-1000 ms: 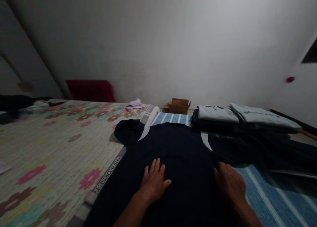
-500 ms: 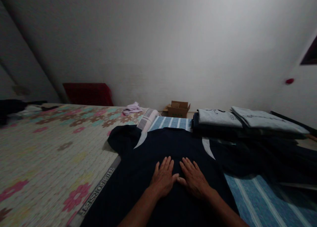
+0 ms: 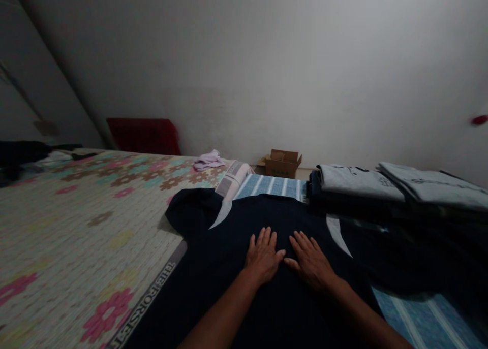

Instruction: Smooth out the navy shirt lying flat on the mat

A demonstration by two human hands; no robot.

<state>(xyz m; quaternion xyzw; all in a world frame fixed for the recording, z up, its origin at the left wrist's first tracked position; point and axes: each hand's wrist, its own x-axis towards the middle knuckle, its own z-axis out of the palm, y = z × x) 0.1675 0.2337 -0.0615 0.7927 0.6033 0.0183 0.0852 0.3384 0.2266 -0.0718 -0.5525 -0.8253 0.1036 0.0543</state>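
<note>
A dark navy shirt (image 3: 244,222) with white shoulder inserts lies spread out in front of me, its collar at the far end. My left hand (image 3: 263,257) rests flat on the middle of it, fingers stretched out. Beside it, my right hand (image 3: 310,262) also lies flat on the cloth, fingers apart, the two thumbs almost meeting. Neither hand holds anything. The left sleeve is bunched toward the flowered cover, while the right sleeve blends into dark cloth and is hard to make out.
Folded grey and dark clothes (image 3: 360,184) are stacked at the right. A flowered bed cover (image 3: 141,217) spreads left, with a lilac cloth (image 3: 208,160) near its far edge. Blue striped fabric (image 3: 267,185) lies under the shirt. An open cardboard box (image 3: 282,165) stands by the wall.
The view has shifted a little. Both hands stay flat on the shirt and appear slightly farther up toward the collar.
</note>
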